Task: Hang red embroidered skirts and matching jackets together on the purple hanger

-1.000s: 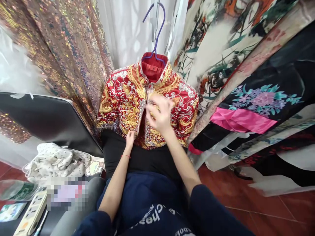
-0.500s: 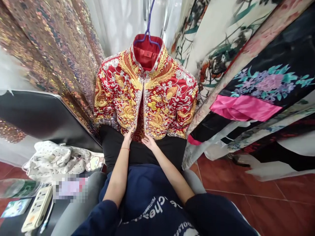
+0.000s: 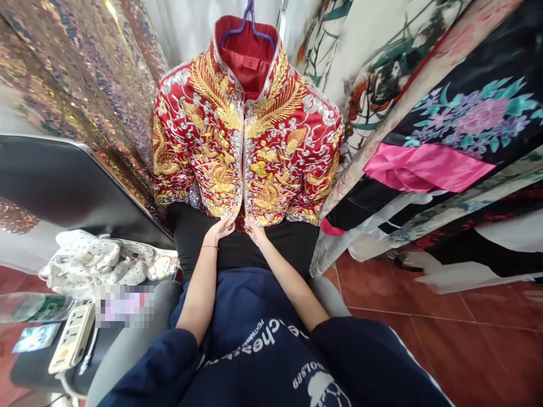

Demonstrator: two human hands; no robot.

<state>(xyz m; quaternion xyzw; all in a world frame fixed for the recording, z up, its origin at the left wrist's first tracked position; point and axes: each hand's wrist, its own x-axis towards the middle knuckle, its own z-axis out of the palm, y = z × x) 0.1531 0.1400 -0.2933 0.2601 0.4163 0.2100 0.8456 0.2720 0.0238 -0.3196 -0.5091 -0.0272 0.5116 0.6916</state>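
Note:
A red jacket (image 3: 271, 141) thick with gold and silver embroidery hangs on a purple hanger (image 3: 246, 17) straight ahead, its front edges meeting down the middle. Both my hands are at its bottom hem. My left hand (image 3: 220, 229), a red thread round its wrist, pinches the left front edge at the hem. My right hand (image 3: 254, 230) grips the right front edge beside it. A black garment (image 3: 292, 249) hangs below the jacket.
Sequined gold fabric (image 3: 85, 73) hangs at left, printed floral robes (image 3: 445, 124) at right. A black panel (image 3: 63, 186) leans at left. Below it lie a spotted white cloth (image 3: 97, 265), a power strip (image 3: 72, 339) and a plastic bottle (image 3: 34, 308). The floor is red tile (image 3: 466, 350).
My right hand dropped from the jacket's chest down to the hem beside my left hand. The view moved closer and the jacket now sits higher in the frame.

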